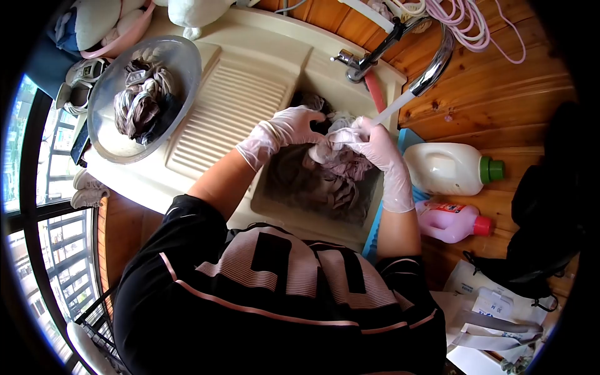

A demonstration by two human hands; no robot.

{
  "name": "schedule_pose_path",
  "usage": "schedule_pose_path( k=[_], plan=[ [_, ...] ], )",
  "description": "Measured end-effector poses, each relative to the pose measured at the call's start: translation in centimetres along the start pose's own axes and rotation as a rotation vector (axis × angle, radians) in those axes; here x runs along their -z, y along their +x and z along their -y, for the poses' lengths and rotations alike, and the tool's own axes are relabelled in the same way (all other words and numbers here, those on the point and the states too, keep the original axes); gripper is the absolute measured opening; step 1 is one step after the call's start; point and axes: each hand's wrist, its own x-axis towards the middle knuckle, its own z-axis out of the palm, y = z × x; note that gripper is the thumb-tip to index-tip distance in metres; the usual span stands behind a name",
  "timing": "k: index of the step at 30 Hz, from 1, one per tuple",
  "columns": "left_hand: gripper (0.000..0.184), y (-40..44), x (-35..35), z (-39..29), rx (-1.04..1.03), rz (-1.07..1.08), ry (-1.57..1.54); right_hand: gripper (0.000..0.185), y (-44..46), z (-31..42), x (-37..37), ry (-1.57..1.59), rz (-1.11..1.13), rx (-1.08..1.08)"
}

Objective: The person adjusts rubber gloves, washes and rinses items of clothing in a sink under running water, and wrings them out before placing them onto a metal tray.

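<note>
In white translucent gloves, my hands are over the sink basin (256, 203). My right hand (377, 145) is closed on a pale wet cloth (340, 139) under the running water. Close by on its left, my left hand (290, 127) has its thumb and fingers apart in a curve, its thumb near the cloth's edge. I cannot tell whether they touch. Beneath both hands, wet pinkish-grey laundry (344, 167) lies in murky water, with darker pieces around it. From the chrome faucet (432, 76), a stream of water falls beside my right hand.
A clear round basin (100, 134) with twisted wet laundry (142, 106) stands left of the ribbed washboard (231, 106). On the right are a white bottle with a green cap (442, 167) and a pink bottle with a red cap (447, 220). Shoes (81, 84) sit at the far left.
</note>
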Motion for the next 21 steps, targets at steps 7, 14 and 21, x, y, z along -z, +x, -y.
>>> schedule_pose_path(
  k=[7,14,21],
  plan=[
    [0.038,1.9,-1.8,-2.0,0.091,0.058,-0.721,0.03,-1.3,1.9,1.4,0.452,0.071,0.07],
    [0.02,1.8,3.3,-4.4,0.127,-0.163,-0.884,0.028,-1.3,-2.0,1.4,0.772,0.006,0.118],
    [0.015,0.7,7.2,-7.5,-0.188,-0.153,-0.412,0.021,-0.6,-0.1,0.2,-0.083,-0.377,-0.079]
  ],
)
